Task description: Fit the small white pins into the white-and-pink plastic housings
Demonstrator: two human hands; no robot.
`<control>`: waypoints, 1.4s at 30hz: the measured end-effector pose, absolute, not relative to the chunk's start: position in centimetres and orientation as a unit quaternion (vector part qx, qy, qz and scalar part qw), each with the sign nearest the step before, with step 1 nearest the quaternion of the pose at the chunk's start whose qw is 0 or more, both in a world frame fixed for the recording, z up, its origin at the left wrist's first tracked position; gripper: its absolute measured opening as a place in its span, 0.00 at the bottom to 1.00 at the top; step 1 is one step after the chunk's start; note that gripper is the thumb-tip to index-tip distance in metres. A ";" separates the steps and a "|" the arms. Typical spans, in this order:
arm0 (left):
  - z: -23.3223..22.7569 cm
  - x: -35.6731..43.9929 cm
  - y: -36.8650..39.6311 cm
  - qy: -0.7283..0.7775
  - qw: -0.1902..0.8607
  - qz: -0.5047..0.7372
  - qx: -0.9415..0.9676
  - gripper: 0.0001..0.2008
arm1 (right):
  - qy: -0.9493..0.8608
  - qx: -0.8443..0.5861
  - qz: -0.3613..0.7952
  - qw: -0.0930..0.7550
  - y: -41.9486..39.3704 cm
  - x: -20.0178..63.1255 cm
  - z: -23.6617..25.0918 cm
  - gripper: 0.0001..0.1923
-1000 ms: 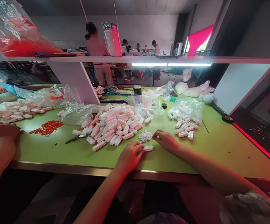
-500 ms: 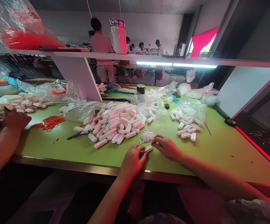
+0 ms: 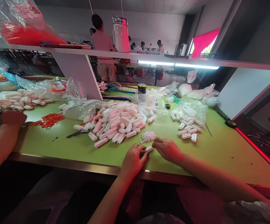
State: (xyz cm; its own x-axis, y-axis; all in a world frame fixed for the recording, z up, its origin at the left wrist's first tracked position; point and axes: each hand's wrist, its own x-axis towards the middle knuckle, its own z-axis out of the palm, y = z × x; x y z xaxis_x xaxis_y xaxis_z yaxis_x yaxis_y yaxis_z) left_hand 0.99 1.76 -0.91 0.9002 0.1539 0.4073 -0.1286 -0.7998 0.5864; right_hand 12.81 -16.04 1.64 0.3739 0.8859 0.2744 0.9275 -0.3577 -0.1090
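Note:
Near the table's front edge, my left hand point(image 3: 134, 158) grips a white plastic connector housing point(image 3: 148, 148) between thumb and fingers. My right hand point(image 3: 166, 148) is at the far right end of that housing, its fingertips pinched together; whatever they hold is too small or hidden to make out. Just behind the housing lies a little heap of small white pieces point(image 3: 148, 136). Left of it spreads a large pile of similar white housings point(image 3: 116, 123). Several more housings point(image 3: 187, 132) lie to the right, by an opened clear plastic bag point(image 3: 195, 110).
At the left a co-worker's hands point(image 3: 12, 119) are by orange-red strips point(image 3: 49, 120). A black-handled tool point(image 3: 75, 133) lies beside the pile. Tape rolls point(image 3: 231, 123) sit at the right edge. Above runs a shelf point(image 3: 153, 56) with a white mug point(image 3: 121, 35).
My right hand's fingers have drawn closer together at the housing's end. My left hand keeps its hold. The co-worker's hand has shifted slightly left, and the view has tilted a little.

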 end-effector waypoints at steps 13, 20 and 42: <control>-0.8 0.9 1.7 0.015 0.327 0.213 0.921 0.05 | -0.556 -0.805 -0.104 0.180 -16.4 12.4 1.5 0.10; -0.9 0.9 1.6 0.007 0.320 0.210 0.924 0.10 | -0.517 -0.790 -0.054 0.327 -16.5 13.9 1.7 0.08; 0.1 1.0 1.1 -0.056 0.183 0.142 0.971 0.26 | -0.384 -0.878 -0.039 0.285 -14.9 18.8 -0.9 0.05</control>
State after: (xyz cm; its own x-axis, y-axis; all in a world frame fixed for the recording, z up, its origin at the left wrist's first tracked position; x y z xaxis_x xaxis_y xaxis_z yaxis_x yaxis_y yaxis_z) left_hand 1.02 1.12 0.07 0.9530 -0.0574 0.2974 -0.1617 -0.9267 0.3393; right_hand 18.83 -14.92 -0.92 0.7023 0.6512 0.2875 0.6960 -0.5433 -0.4695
